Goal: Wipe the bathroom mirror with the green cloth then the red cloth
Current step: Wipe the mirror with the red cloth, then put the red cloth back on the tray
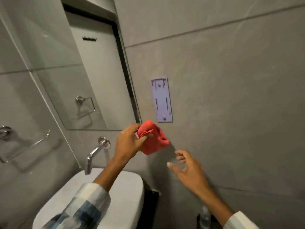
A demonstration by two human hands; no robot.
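My left hand point(129, 139) grips a bunched red cloth point(155, 141) in front of the grey wall, just below the mirror's lower right corner. The mirror point(69, 66) fills the upper left of the view and reflects a door and a towel ring. My right hand point(188, 169) hovers lower right of the cloth, fingers spread, holding nothing and not touching the cloth. No green cloth is in view.
A white basin point(128, 192) sits below with a chrome wall tap point(95, 152) above it. A pale mounting plate point(161, 100) is fixed to the wall right of the mirror. A chrome towel ring point(19, 139) hangs at left. A plastic bottle point(205, 217) stands at the bottom.
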